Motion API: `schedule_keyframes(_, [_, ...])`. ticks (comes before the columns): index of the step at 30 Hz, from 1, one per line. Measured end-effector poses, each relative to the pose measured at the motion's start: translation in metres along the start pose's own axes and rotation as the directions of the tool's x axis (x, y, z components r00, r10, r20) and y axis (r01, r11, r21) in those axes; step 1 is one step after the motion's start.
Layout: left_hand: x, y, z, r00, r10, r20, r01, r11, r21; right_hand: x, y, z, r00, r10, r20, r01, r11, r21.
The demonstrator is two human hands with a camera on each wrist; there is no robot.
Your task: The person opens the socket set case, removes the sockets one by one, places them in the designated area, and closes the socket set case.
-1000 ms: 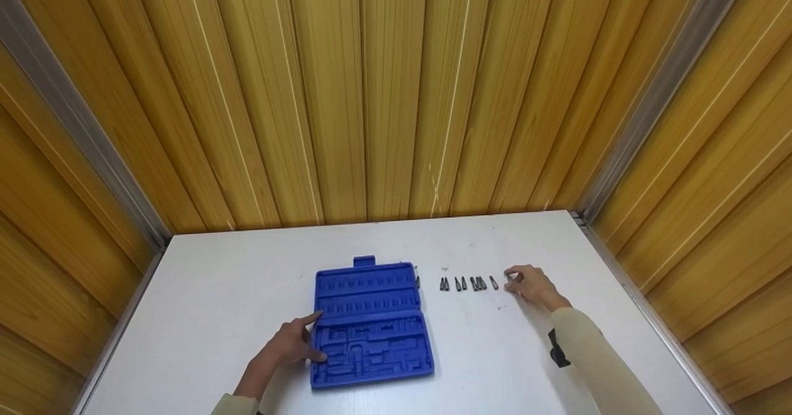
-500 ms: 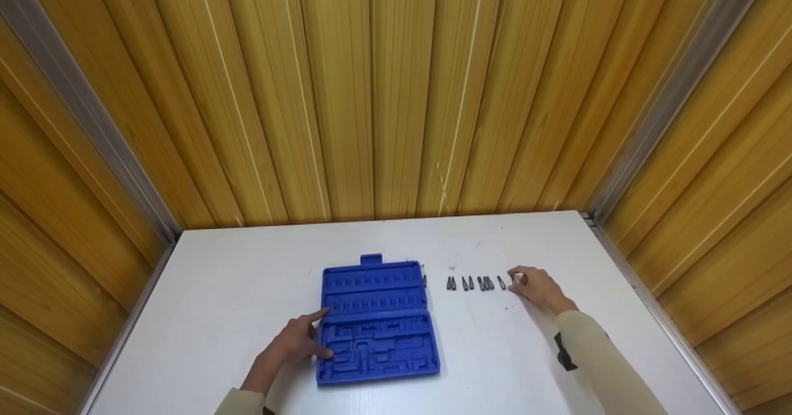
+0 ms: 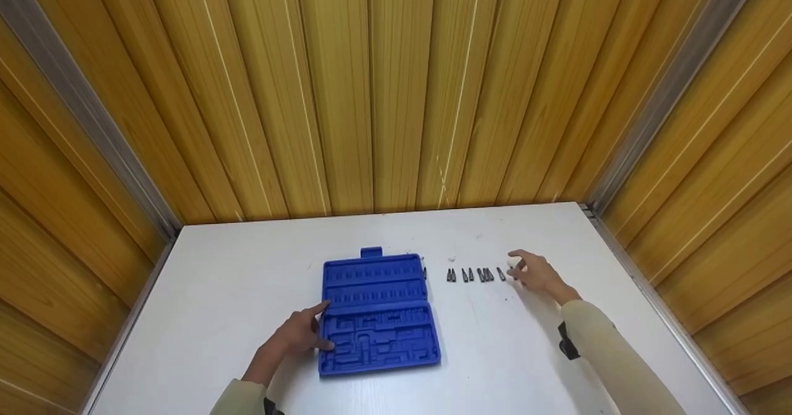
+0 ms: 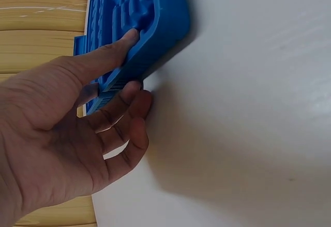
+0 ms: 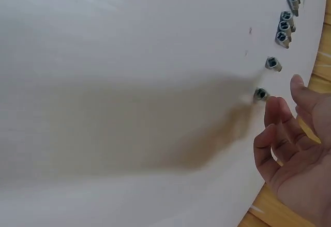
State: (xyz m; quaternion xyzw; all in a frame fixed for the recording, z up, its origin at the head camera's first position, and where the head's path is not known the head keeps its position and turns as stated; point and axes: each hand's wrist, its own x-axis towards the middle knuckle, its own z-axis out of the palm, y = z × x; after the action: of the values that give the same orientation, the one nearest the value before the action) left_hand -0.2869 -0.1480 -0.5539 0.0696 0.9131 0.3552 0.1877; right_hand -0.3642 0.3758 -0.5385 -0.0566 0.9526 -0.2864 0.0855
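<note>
An open blue plastic tool case (image 3: 376, 307) with moulded slots lies flat on the white table. My left hand (image 3: 294, 333) holds its left side, thumb on the rim of the lower half and index finger near the hinge; the other fingers curl beside the wall in the left wrist view. My right hand (image 3: 539, 274) is at the right end of a row of small metal bit sockets (image 3: 486, 274). In the right wrist view the end bit socket (image 5: 261, 94) rests on the table by the fingertips, thumb and fingers apart.
Another bit socket (image 3: 425, 273) lies against the case's upper right edge. The white table (image 3: 489, 353) ends at a wood-patterned wall (image 3: 396, 93) behind, with metal posts at both back corners.
My right thumb and index finger have parted from around the end bit socket, which stays on the table. The left hand keeps its place on the case; the head view has shifted slightly.
</note>
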Motion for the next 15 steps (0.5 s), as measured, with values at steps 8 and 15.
schedule_keyframes(8, [-0.004,-0.004,-0.001,0.993,0.118,0.013,-0.119,0.992,0.050,0.009,-0.042,0.013,0.978,-0.208,0.010,0.205,0.971,0.124])
schedule_keyframes(15, [-0.005,-0.009,-0.004,0.987,0.163,0.000,-0.163,0.987,0.002,0.015,-0.074,0.031,0.946,-0.319,0.061,0.295,0.921,0.253])
